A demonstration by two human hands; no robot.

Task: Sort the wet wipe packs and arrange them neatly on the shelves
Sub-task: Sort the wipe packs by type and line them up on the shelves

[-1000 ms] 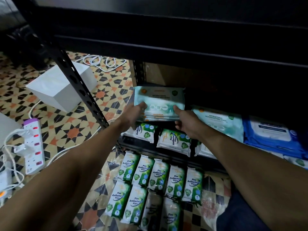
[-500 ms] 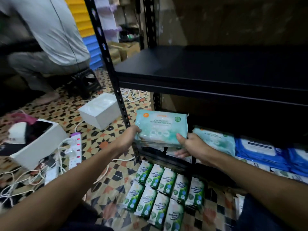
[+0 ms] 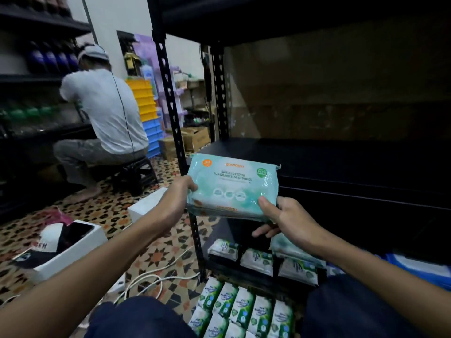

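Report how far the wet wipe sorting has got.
Done: a few small green-and-white packs lie on the bottom shelf, blue packs further right. In hand: the left hand and right hand both hold a stack of teal antibacterial fragrance-free packs in front of the middle shelf, not yet set down. Left: two rows of Pine Antibacterial packs still lie on the floor.

Dim indoors, brightest on the white wall [image 3: 117,18] at upper left. Deep shadow inside the black shelf [image 3: 341,152]. Soft blur throughout; wide-angle bending at the edges.
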